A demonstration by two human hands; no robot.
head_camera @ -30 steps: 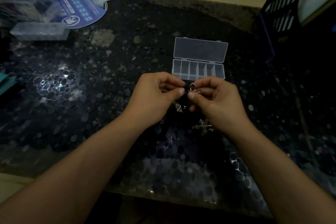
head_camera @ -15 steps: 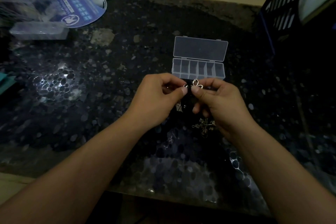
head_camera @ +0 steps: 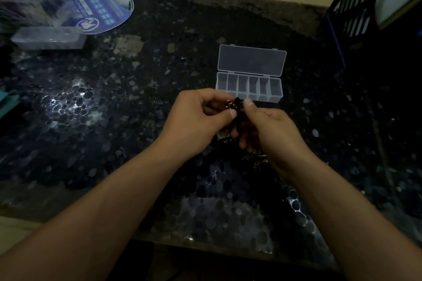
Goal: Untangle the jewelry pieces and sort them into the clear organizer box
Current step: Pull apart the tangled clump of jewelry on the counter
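From the head camera, looking down on the dark speckled table, both hands meet just in front of the clear organizer box. The left hand has its thumb and forefinger closed on a small metal jewelry piece, held up off the table. The right hand pinches something dark right beside it, fingertips nearly touching the left's; I'd say they work that close so one holds steady while the other teases the tangle loose. It's too dim to tell exactly what the right fingers hold.

Below the right hand, a small heap of tangled jewelry lies on the table, unsorted. The box sits open, lid folded back, compartments apparently bare, kept near so a freed piece drops straight in. A blue fan lies far left, out of the way.
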